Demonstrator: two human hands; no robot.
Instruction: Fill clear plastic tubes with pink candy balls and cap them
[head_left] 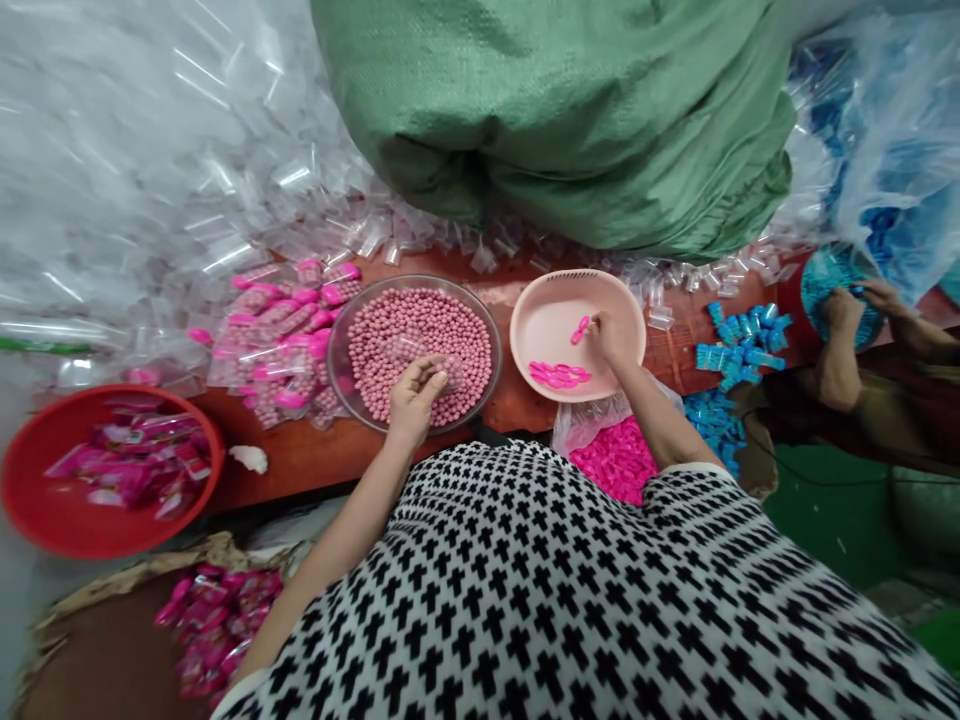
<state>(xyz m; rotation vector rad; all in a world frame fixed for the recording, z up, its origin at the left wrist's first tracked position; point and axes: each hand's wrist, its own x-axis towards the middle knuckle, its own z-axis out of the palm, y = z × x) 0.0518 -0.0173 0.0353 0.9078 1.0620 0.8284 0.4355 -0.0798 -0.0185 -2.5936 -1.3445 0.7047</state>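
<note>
My left hand [415,398] is closed over the near edge of a metal bowl, with a small clear plastic container [405,347] pinched at its fingertips. Pink beads [367,350] fill the bowl beneath it. To the right, my right hand [611,337] reaches into a pale pink basin [536,312] and pinches a bright pink plastic piece [580,330]. Several similar pink pieces [559,375] lie on the basin floor. Between the basin and my body, an open plastic bag holds a heap of bright pink pieces [615,460].
Left of the bowl lie bead-filled containers with pink tops [289,320]. A red basin [22,490] holds pink packets. Clear containers [232,255] crowd the back, beside a large green sack [562,130]. At right, another person's hands [844,310] work over blue pieces.
</note>
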